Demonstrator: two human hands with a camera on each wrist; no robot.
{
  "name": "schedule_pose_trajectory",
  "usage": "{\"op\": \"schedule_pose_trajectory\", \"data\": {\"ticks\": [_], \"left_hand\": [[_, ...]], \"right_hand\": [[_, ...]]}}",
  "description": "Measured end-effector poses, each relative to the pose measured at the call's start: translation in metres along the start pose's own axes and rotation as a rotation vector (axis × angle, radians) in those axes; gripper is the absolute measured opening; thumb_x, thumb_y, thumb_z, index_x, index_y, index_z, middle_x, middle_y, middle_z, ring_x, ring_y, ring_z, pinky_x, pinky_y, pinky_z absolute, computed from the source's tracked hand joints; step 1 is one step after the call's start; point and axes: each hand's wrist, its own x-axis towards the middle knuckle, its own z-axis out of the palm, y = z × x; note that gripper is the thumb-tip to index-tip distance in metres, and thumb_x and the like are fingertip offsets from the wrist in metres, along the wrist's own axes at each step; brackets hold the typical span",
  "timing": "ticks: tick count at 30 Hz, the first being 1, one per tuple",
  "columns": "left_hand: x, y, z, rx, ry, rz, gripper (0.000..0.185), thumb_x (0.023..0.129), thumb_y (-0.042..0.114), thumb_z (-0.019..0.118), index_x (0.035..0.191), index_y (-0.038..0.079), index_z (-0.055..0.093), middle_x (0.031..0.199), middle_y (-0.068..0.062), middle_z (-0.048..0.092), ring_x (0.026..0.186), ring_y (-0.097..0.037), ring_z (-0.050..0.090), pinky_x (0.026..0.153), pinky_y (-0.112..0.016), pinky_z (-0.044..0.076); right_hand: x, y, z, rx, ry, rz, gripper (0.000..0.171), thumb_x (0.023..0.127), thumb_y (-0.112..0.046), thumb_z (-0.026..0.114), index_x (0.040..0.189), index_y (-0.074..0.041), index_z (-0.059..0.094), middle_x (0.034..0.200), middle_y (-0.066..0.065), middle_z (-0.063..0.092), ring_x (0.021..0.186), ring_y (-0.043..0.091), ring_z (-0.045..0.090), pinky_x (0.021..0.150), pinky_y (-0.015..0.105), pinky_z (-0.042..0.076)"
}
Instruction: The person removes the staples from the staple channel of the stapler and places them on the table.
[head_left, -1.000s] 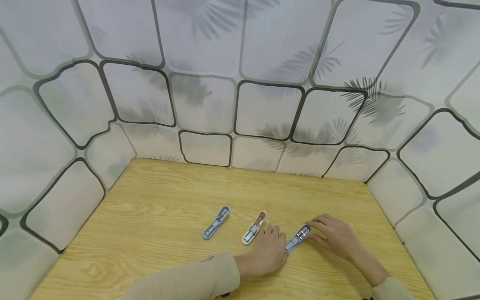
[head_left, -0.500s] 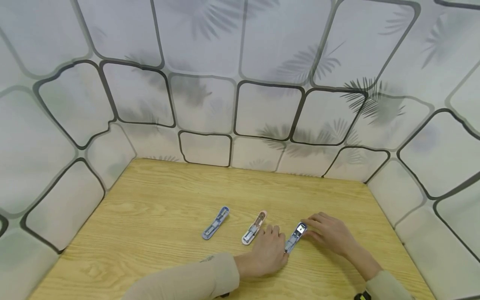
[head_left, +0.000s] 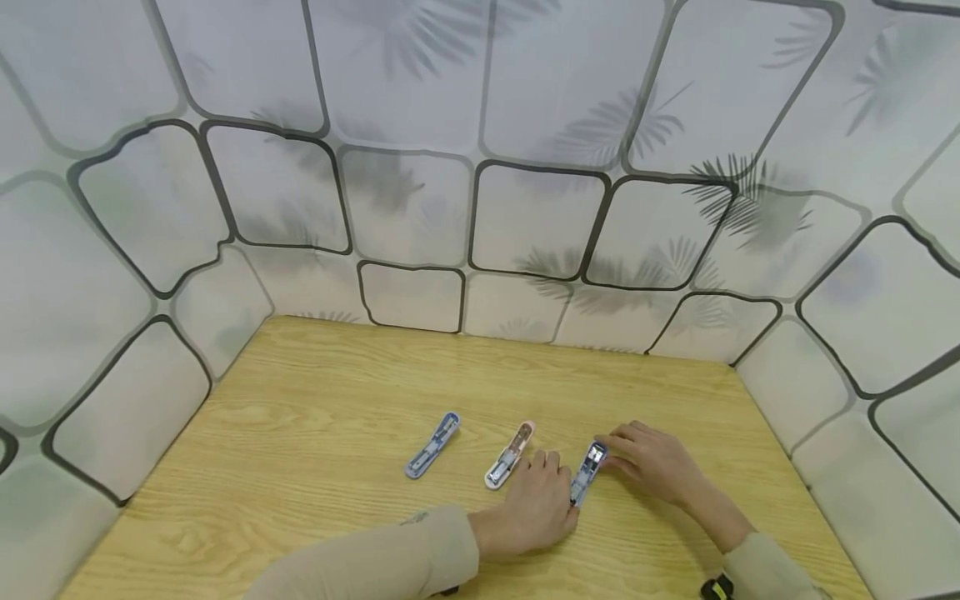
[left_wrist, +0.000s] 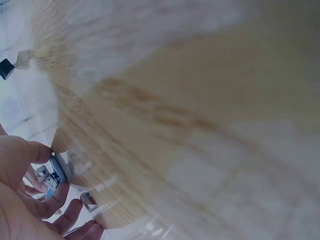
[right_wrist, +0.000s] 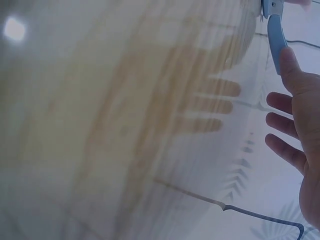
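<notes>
Three small staplers lie in a row on the wooden table (head_left: pixel 322 392). My left hand (head_left: pixel 534 502) rests palm down on the table. Its thumb and forefinger close on the near end of the right-hand blue stapler (head_left: pixel 587 472); in the left wrist view that stapler (left_wrist: pixel 52 174) sits between the thumb and curled fingers of the left hand (left_wrist: pixel 20 200). My right hand (head_left: pixel 651 461) touches the stapler's far end with straight fingers. In the right wrist view, the right hand (right_wrist: pixel 300 100) lays its thumb against the stapler (right_wrist: pixel 275 30).
A pink stapler (head_left: pixel 510 454) lies just left of my left hand, and another blue stapler (head_left: pixel 431 446) lies further left. Patterned white panels (head_left: pixel 480 208) wall the table in at the back and on both sides. Beige sleeves cover both forearms.
The right hand has pushed the far end of the right-hand blue stapler leftward, so it now lies steeper and closer to the left hand. The left hand has stayed put.
</notes>
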Motion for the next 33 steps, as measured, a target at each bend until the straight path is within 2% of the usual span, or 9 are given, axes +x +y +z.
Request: {"op": "schedule_pose_trajectory", "data": {"ticks": [8, 15, 21, 25, 33], "left_hand": [[0.000, 0.001, -0.001, -0.011, -0.025, 0.001, 0.042, 0.098, 0.057, 0.064, 0.107, 0.016, 0.069, 0.097, 0.002, 0.060, 0.085, -0.012, 0.052, 0.073, -0.025, 0.047], [-0.002, 0.001, -0.002, 0.003, -0.040, -0.008, 0.043, 0.099, 0.058, 0.063, 0.108, 0.016, 0.069, 0.098, 0.002, 0.059, 0.086, -0.012, 0.052, 0.074, -0.025, 0.047], [-0.002, 0.001, -0.001, 0.032, -0.018, -0.005, 0.043, 0.099, 0.059, 0.063, 0.107, 0.017, 0.069, 0.096, 0.002, 0.059, 0.084, -0.012, 0.051, 0.070, -0.025, 0.046], [-0.002, 0.001, 0.000, 0.037, -0.016, -0.006, 0.044, 0.098, 0.059, 0.064, 0.107, 0.016, 0.070, 0.095, 0.002, 0.059, 0.083, -0.012, 0.051, 0.069, -0.024, 0.045], [-0.003, 0.002, 0.000, 0.031, -0.002, -0.008, 0.043, 0.097, 0.059, 0.065, 0.104, 0.016, 0.070, 0.095, 0.002, 0.060, 0.083, -0.012, 0.052, 0.068, -0.025, 0.045]], "right_hand": [[-0.008, -0.008, -0.013, -0.029, 0.007, 0.079, 0.040, 0.076, -0.031, 0.090, 0.112, -0.014, 0.079, 0.097, -0.002, 0.077, 0.083, 0.015, 0.072, 0.069, 0.030, 0.061], [-0.017, -0.021, -0.025, 0.005, -0.031, 0.218, 0.034, 0.081, -0.027, 0.089, 0.112, -0.018, 0.079, 0.100, -0.004, 0.077, 0.083, 0.017, 0.073, 0.059, 0.024, 0.055], [-0.011, -0.038, -0.035, 0.146, -0.083, 0.396, 0.026, 0.086, -0.031, 0.086, 0.109, -0.021, 0.080, 0.096, -0.009, 0.078, 0.080, 0.009, 0.072, 0.061, 0.018, 0.051], [-0.003, -0.050, -0.042, 0.260, -0.140, 0.544, 0.022, 0.091, -0.031, 0.082, 0.108, -0.017, 0.080, 0.092, -0.007, 0.079, 0.075, 0.003, 0.068, 0.063, 0.020, 0.053], [0.007, -0.064, -0.045, 0.572, -0.224, 0.823, 0.017, 0.096, -0.025, 0.078, 0.103, -0.010, 0.079, 0.091, 0.001, 0.080, 0.071, 0.006, 0.068, 0.064, 0.022, 0.054]]}}
